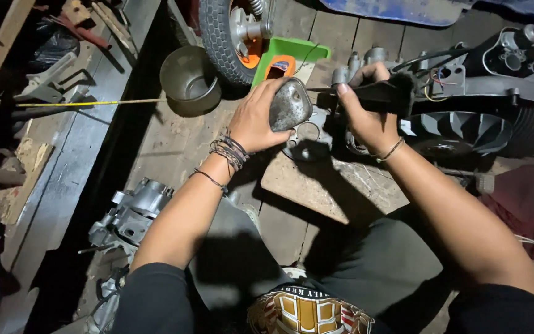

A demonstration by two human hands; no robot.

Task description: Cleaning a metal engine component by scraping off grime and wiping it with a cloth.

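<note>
Metal bowl [190, 79], tyre [220, 37], green tray [295, 51]

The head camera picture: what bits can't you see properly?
- Underside of the metal cover: hidden by the left hand.
- Brush handle: wrapped in the right hand.
- Tyre: cut off by the top edge.
- Engine part, lower left: dark, partly behind the left arm.

An orange-and-blue labelled pack [279, 67] lies in the green tray [307, 48].
</note>
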